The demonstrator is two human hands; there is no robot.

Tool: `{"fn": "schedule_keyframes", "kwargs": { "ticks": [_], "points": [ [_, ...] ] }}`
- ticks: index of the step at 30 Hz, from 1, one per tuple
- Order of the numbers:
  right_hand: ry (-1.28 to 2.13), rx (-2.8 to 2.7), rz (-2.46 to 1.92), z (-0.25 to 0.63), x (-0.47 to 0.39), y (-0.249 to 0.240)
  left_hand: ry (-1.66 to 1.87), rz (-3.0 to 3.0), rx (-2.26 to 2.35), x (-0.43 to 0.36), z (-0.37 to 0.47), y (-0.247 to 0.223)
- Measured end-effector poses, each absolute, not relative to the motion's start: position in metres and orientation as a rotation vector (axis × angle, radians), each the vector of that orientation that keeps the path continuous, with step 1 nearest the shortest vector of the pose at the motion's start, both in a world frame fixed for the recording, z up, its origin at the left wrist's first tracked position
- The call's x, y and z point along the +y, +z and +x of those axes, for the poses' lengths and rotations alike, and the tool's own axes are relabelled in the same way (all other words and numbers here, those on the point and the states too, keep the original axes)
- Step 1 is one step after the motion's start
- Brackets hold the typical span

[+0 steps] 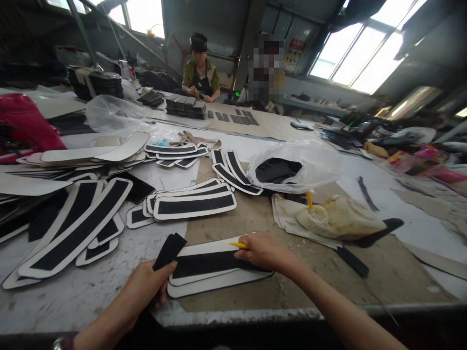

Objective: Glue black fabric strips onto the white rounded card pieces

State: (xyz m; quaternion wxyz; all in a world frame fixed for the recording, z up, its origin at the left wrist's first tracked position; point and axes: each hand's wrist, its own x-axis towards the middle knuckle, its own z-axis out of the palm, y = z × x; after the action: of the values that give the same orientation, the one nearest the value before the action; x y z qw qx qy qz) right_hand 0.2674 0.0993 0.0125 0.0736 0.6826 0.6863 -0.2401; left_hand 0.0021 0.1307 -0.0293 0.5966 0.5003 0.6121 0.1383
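- My left hand (148, 287) is closed around a small black strip (168, 251). The strip sticks up and away from my thumb, over the near edge of the table (91, 291).
- My right hand (264, 252) is curled around a thin yellow stick (239, 245). I see only its tip poking out to the left.
- My right hand rests on a long white piece with a black middle (207, 265). That piece lies flat on another white piece, right between my two hands.
- Beside my right hand sits a small sticky cup (314, 216) with a yellow handle standing in it, on dirty paper.
- Behind the cup is a clear plastic bag (314, 163) with black bits inside.
- More white and black pieces (195, 204) are stacked in the middle, and long ones (73, 228) lie on the left.
- Far across the table a person in a green top (200, 73) sits with both hands on the table.
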Motion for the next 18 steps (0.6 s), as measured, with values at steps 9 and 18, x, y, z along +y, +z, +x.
{"fn": "schedule_keyframes", "kwargs": {
  "ticks": [9,18],
  "points": [
    [-0.625,1.946,2.116,0.274,0.107,0.011,0.327,1.208,1.475,0.126,0.004,-0.032],
    [-0.582,1.911,2.076,0.274,0.113,0.004,0.389,1.308,1.620,0.122,0.016,-0.010]
  ]
}}
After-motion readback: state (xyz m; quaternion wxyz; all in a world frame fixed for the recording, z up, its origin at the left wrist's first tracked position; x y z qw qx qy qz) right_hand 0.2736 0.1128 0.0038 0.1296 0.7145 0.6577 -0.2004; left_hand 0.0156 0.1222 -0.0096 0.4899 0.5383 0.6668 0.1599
